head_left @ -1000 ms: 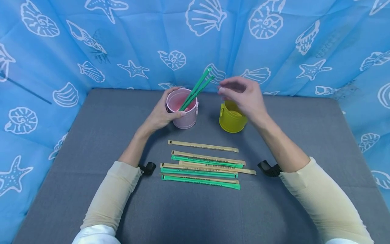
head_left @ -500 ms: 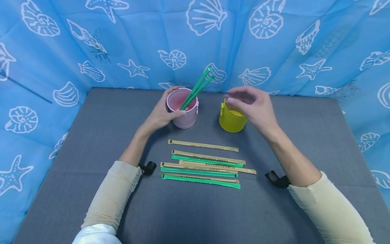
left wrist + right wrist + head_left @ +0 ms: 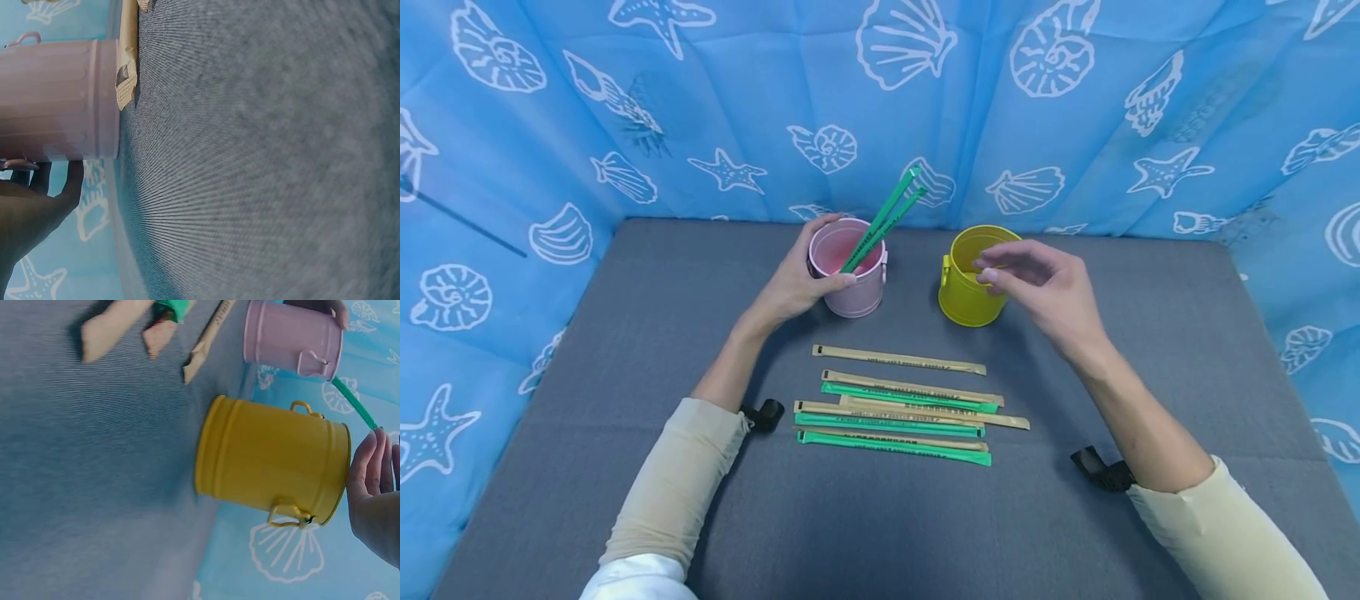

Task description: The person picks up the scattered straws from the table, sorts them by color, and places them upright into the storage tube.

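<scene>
A left hand (image 3: 802, 279) curls around a pink bucket (image 3: 854, 298); two slim green packets (image 3: 869, 247) lean inside, right of that hand. Farther right, a yellow bucket (image 3: 964, 305) stands below the right hand (image 3: 1051, 287), loosely curved, holding nothing.

Left sleeve (image 3: 658, 479), toward the left edge of the tabletop (image 3: 880, 525): beige, close-fitting, wrinkled, hemmed at mid-forearm; a white garment (image 3: 636, 577) meets its upper end in soft folds; a small black device (image 3: 766, 415) sits at the hem's inner side; right sleeve (image 3: 1228, 537), toward the right edge: matching beige, hem slightly uneven, with a curved black fitting (image 3: 1101, 469) beside it; left hand (image 3: 797, 275) and right hand (image 3: 1051, 292): bare.
</scene>
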The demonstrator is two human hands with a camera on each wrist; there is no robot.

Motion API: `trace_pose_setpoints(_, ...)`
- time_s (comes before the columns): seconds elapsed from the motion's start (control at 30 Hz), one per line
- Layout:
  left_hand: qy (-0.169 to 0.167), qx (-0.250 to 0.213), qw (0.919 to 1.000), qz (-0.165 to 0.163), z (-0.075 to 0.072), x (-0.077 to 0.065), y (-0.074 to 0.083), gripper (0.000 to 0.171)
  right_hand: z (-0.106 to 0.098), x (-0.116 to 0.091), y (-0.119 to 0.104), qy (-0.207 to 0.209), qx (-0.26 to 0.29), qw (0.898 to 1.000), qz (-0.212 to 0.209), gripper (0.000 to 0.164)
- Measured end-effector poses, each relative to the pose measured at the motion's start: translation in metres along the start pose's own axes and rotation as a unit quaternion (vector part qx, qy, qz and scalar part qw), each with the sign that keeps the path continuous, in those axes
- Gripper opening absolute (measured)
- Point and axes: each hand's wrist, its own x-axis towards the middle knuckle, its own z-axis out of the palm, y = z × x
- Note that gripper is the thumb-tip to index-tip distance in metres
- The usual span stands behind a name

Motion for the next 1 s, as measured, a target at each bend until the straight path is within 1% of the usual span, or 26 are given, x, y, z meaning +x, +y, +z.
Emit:
trace_pose_setpoints(0.07, -0.002, -0.002, 1.0000, -0.001, 0.001, -0.003, 0.009, 0.087, -0.001, -0.005, 0.001, 0.002, -0.018, 1.000, 0.005, 0.027)
trace_pose_setpoints(0.23, -0.005, 0.001, 1.0000, -0.003, 0.003, -0.011, 0.031, 0.087, -0.003, -0.019, 0.002, -0.001, -0.040, 0.999, 0.012, 0.028)
trace_pose_setpoints(0.33, -0.005, 0.003, 1.0000, -0.004, 0.003, -0.011, 0.032, 0.088, -0.004, -0.027, 0.002, -0.009, -0.050, 0.999, 0.012, 0.028)
trace_pose_setpoints(0.47, 0.001, 0.005, 1.0000, -0.004, 0.001, -0.006, 0.014, 0.088, -0.005, -0.036, 0.004, -0.016, -0.061, 0.998, 0.011, 0.027)
trace_pose_setpoints(0.57, 0.006, 0.005, 1.0000, -0.001, 0.001, -0.001, -0.001, 0.089, -0.005, -0.045, 0.008, -0.022, -0.060, 0.998, 0.020, 0.026)
trace_pose_setpoints(0.6, 0.007, 0.006, 1.0000, 0.000, 0.001, -0.001, -0.003, 0.089, -0.005, -0.048, 0.010, -0.025, -0.060, 0.998, 0.024, 0.025)
trace_pose_setpoints(0.8, 0.008, 0.005, 1.0000, 0.002, 0.002, 0.000, -0.003, 0.089, -0.003, -0.062, 0.029, -0.049, -0.065, 0.995, 0.056, 0.026)
trace_pose_setpoints(0.93, 0.009, 0.011, 0.9999, 0.002, 0.001, -0.001, -0.003, 0.086, -0.001, -0.068, 0.038, -0.077, -0.057, 0.993, 0.062, 0.025)
trace_pose_setpoints(1.0, 0.009, 0.013, 0.9999, 0.003, 0.001, -0.002, -0.002, 0.086, 0.000, -0.071, 0.040, -0.092, -0.063, 0.992, 0.061, 0.026)
